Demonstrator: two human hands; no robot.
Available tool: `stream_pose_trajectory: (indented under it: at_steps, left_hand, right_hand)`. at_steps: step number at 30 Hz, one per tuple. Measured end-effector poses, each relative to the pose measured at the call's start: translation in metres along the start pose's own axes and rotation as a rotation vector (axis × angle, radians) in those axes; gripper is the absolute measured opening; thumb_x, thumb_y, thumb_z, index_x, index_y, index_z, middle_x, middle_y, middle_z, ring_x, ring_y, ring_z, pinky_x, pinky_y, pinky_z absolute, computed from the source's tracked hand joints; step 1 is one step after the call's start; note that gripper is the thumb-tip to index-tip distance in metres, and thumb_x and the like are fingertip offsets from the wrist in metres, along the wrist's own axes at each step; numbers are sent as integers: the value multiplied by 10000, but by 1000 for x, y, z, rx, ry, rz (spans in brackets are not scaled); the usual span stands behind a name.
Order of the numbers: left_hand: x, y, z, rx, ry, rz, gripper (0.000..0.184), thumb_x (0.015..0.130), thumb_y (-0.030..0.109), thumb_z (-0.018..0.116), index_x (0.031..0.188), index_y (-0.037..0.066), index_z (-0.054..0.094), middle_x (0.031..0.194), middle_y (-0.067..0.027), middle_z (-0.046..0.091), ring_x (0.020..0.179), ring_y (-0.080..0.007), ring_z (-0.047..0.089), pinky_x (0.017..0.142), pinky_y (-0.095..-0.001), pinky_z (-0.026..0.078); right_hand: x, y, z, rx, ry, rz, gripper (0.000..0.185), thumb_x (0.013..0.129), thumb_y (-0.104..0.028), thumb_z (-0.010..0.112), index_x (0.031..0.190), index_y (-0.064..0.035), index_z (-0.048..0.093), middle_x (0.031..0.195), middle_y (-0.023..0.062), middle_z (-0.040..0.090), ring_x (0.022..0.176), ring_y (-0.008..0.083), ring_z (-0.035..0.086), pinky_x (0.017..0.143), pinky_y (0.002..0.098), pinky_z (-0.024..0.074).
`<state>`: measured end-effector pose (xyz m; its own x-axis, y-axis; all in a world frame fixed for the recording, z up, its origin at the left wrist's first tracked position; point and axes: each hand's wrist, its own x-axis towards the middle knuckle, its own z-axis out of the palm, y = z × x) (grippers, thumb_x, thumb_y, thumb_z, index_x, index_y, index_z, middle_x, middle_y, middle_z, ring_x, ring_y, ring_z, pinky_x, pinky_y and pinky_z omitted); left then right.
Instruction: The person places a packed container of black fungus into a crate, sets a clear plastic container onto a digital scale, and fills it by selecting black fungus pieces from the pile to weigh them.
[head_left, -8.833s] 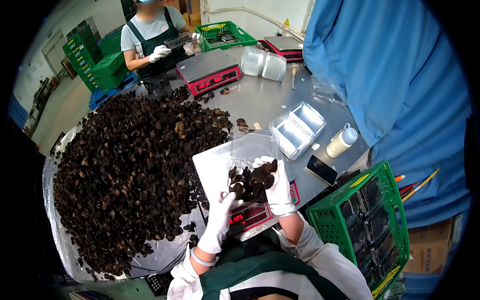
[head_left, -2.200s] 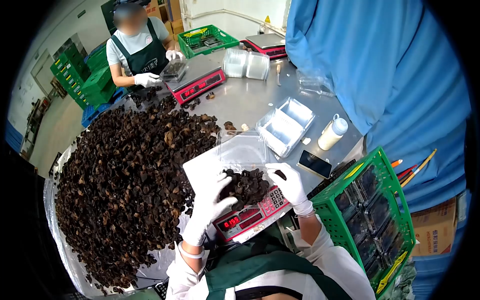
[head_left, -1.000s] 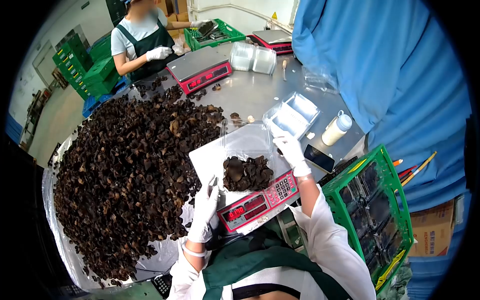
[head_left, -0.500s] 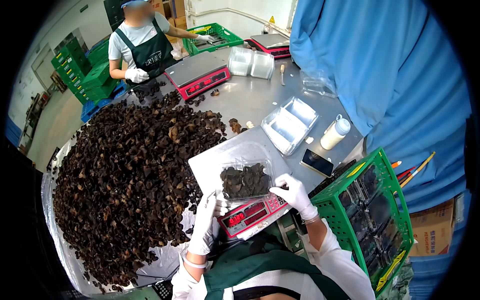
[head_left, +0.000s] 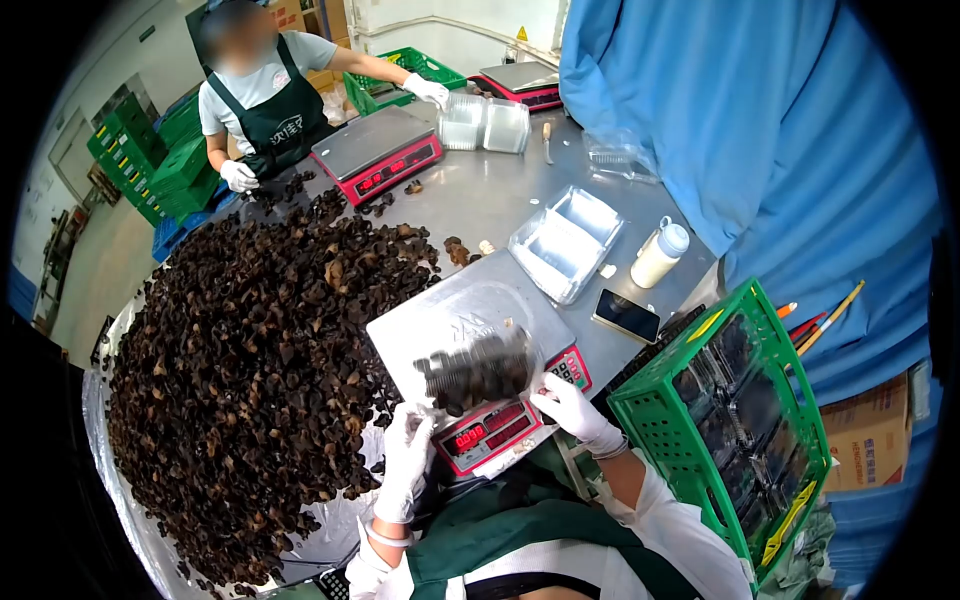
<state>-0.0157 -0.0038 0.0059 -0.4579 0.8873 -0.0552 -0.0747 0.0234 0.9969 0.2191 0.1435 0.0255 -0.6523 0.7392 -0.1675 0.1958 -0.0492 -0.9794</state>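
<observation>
A clear plastic box (head_left: 478, 372) filled with dark dried wood ear mushrooms is over the near part of my scale (head_left: 420, 325). Motion blurs the box, so I cannot tell whether it touches the plate. My left hand (head_left: 408, 445), in a white glove, pinches its near left corner. At the near right corner the gloved fingers of my right hand (head_left: 578, 412) are closed on the edge. Red digits glow on the scale's display (head_left: 468, 438) just below the box.
A large mushroom pile (head_left: 240, 390) covers the left side. Nested clear trays (head_left: 568, 243), a phone (head_left: 627, 315) and a bottle (head_left: 660, 252) are to the right. A green crate (head_left: 640, 430) holds filled boxes. Across the table a co-worker (head_left: 275, 105) touches stacked containers (head_left: 484, 124) beside another scale (head_left: 375, 150).
The box has shifted slightly left and towards me between my hands, now blurred, and the display digits differ. The co-worker's hand has moved from the far green crate to the stacked containers.
</observation>
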Motion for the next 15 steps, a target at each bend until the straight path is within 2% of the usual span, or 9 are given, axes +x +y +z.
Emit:
stream_pose_trajectory:
  at_steps: [2,3,4,5,6,8,10,13,15]
  left_hand:
    - [4,5,-2,249,96,204,158,852,-34,556,1004,-5,590,950,-114,637,852,-203,615,776,-296,493]
    - [6,5,-4,373,158,265,192,835,-33,562,1017,-21,620,955,-120,646,848,-224,624,775,-296,494]
    - [8,0,-7,173,203,173,172,842,-14,554,1003,-23,615,978,-131,647,843,-212,623,759,-299,500]
    - [9,1,-9,325,216,300,163,836,-14,555,987,-25,616,988,-137,648,838,-208,623,753,-298,500]
    - [11,6,-9,477,226,431,154,829,-14,557,970,-26,617,997,-144,649,834,-205,623,746,-298,501]
    - [14,21,0,370,242,338,131,830,3,560,946,-21,616,1014,-170,647,826,-238,630,731,-304,502]
    - [24,20,4,779,183,598,156,887,37,517,988,-18,622,989,-154,645,832,-233,627,745,-317,502]
    - [32,21,20,391,-53,403,362,710,123,775,1016,2,623,977,-108,624,884,-240,618,771,-318,503]
    - [43,-5,30,326,-178,353,468,692,93,784,1103,-5,582,1028,-124,613,928,-233,609,828,-331,488]
  right_hand:
    - [-1,19,2,-222,-7,-230,513,836,-123,655,1310,-33,480,1118,117,619,992,206,617,875,304,477]
    - [-5,-3,8,-350,54,-323,514,818,-103,651,1303,-45,493,1164,135,597,1001,240,622,862,315,490]
    - [-12,-29,16,-479,119,-416,517,799,-83,646,1296,-57,505,1210,152,575,1011,275,628,849,326,503]
    - [-18,-37,18,-657,120,-284,585,756,-48,676,1313,-49,495,1282,177,528,1099,333,586,917,336,485]
    - [-20,-40,19,-654,132,-283,585,756,-48,676,1313,-49,495,1282,177,528,1099,333,586,917,336,485]
    - [-25,-44,18,-654,251,-485,561,759,-34,656,1302,-63,515,1310,163,518,1114,335,577,896,343,506]
    - [-29,-49,8,-771,293,-598,585,749,-133,683,1311,-117,522,1316,122,519,994,284,637,803,349,536]
    - [-50,-70,-17,-834,288,-594,490,767,-222,685,1227,-108,557,1359,102,477,1007,284,620,817,359,525]
    - [-68,-83,-41,-770,322,-545,417,778,-233,688,1154,-102,566,1365,88,468,999,293,617,807,361,523]
